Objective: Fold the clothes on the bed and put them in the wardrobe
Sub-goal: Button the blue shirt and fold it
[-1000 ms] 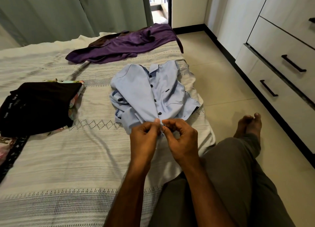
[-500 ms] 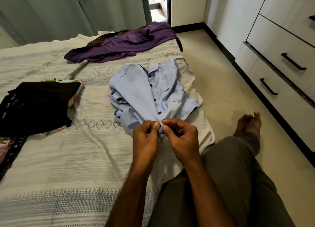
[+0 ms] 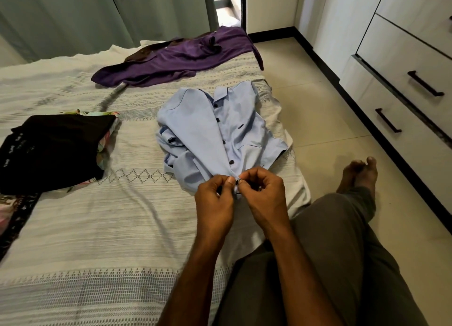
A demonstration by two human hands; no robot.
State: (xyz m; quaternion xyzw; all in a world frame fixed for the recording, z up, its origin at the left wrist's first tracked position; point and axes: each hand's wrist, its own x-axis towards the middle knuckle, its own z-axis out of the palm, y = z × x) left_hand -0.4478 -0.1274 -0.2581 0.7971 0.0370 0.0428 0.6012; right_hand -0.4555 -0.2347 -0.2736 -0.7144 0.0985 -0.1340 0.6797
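my left hand [image 3: 215,203] and right hand [image 3: 265,198] meet knuckle to knuckle, each grip pinching the bottom hem of the light blue shirt [image 3: 220,134] between thumb and curled fingers, right at the placket where a dark button [image 3: 236,183] sits between my thumbs. the shirt spreads away from my grip across the bed [image 3: 97,227], front side up, collar at the far end, dark buttons running down the middle, one sleeve bunched up on the left of it. below my hands i see my forearms and my leg in grey trousers, with a bare foot [image 3: 358,176] on the tiled floor to the right of my grip. well to the left lies a folded black garment [image 3: 53,149] on top of a floral one. far beyond the shirt a purple garment [image 3: 176,59] lies unfolded near the curtain. to the far right stands the wardrobe [image 3: 403,63] with dark-handled drawers.
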